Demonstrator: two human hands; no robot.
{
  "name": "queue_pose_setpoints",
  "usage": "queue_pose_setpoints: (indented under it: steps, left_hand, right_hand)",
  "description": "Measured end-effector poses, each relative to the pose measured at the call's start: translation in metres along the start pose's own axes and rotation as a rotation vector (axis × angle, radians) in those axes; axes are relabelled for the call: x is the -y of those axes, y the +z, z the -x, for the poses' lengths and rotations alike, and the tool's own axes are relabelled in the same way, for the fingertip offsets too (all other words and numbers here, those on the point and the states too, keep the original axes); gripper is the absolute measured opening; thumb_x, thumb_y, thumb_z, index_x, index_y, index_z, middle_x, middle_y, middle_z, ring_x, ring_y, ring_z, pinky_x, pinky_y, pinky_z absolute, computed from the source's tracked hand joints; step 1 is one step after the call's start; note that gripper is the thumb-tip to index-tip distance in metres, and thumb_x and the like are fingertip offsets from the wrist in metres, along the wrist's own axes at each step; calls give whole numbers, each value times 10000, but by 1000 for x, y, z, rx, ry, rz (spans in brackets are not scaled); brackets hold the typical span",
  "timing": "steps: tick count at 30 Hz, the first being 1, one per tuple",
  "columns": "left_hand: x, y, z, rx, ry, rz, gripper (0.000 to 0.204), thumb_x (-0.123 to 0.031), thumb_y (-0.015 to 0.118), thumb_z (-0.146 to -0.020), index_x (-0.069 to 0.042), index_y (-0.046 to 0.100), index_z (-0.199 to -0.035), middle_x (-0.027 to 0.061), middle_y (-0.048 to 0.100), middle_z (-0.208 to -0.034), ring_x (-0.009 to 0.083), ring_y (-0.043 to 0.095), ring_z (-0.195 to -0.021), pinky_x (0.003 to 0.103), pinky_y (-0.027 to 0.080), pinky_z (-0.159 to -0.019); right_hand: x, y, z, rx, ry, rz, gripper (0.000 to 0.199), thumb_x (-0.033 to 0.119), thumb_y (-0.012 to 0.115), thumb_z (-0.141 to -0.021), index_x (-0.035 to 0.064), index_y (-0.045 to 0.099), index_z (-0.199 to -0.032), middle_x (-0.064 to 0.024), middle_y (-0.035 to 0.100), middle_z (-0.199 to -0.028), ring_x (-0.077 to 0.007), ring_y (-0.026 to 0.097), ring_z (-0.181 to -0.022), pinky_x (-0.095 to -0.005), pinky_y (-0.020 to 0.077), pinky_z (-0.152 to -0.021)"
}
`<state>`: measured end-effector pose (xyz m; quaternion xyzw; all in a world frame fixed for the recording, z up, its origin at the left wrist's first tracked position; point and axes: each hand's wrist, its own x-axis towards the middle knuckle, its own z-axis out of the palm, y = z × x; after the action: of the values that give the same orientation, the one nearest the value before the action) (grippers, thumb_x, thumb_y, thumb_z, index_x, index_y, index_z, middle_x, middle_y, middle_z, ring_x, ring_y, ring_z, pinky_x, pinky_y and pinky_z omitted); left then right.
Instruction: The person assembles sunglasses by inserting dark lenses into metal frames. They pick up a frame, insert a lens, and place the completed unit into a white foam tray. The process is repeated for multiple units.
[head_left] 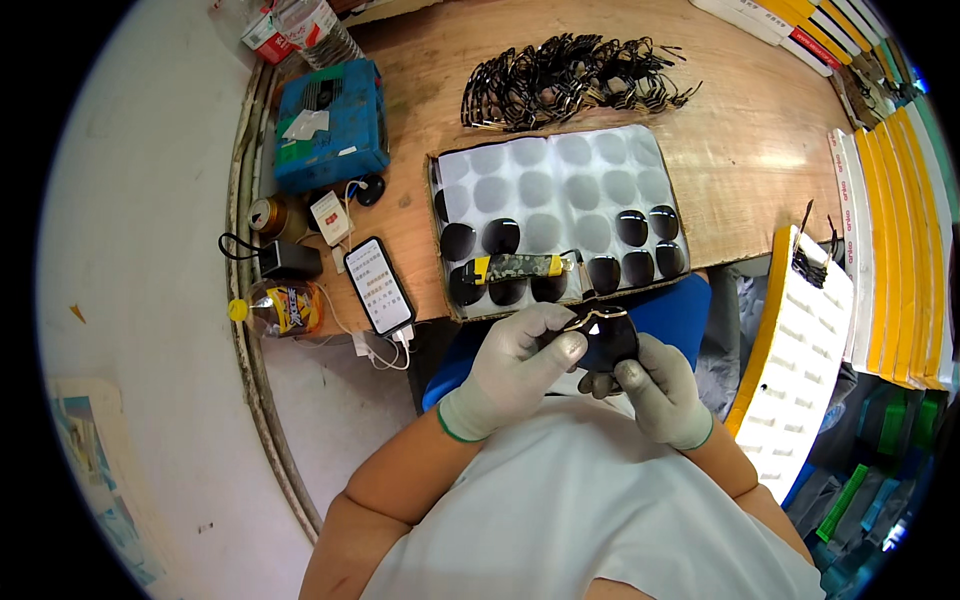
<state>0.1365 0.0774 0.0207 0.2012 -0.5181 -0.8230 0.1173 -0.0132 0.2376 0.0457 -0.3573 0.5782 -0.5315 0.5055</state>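
Both my hands wear pale grey gloves and meet over my lap, just below the front edge of a shallow box point(437, 290). Between them is a pair of sunglasses point(610, 341) with dark lenses and a gold-coloured trim. My left hand point(520, 362) pinches one end of it between thumb and fingers. On the other side my right hand point(657, 388) grips the lower edge of a dark lens. Rows of dark lenses point(501, 236) lie in the box, partly under a white sheet point(541, 190) with round shapes showing through. A yellow-and-black utility knife point(518, 268) rests across the front lenses.
A heap of black and gold eyeglass frames point(570, 85) lies behind the box. To the left are a lit phone point(379, 287) on a cable, a drink bottle point(285, 308) and a blue case point(333, 125). Stacked yellow-and-white boxes point(895, 240) and a white tray point(797, 350) stand right.
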Motion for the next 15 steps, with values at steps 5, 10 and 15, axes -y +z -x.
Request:
queue_pose_setpoints:
  steps: [5,10,15]
  left_hand:
    - [-3,2,2,-9,36,-88,206,-178,640,-1024,13,638,-1103,32,635,-973,87,574,-873,279,507,-797]
    - [-13,-1,2,90,66,-112,193,-142,636,-1020,33,631,-1100,58,660,-993,102,607,-892,296,528,-812]
    - [-17,-2,5,127,158,-164,209,-96,691,-965,23,636,-1127,82,685,-1014,133,661,-898,322,559,-794]
  right_hand:
    - [-1,-2,-3,-31,11,32,294,210,492,-1077,-58,600,-1129,-87,715,-880,-135,673,-812,-301,555,-757]
    - [5,-7,-6,-1,21,-14,225,154,525,-1041,-34,636,-1098,-85,733,-848,-121,678,-769,-291,549,-719]
    - [15,-15,-9,78,-13,204,176,105,556,-1012,-40,634,-1073,-88,740,-826,-113,680,-727,-283,545,-675]
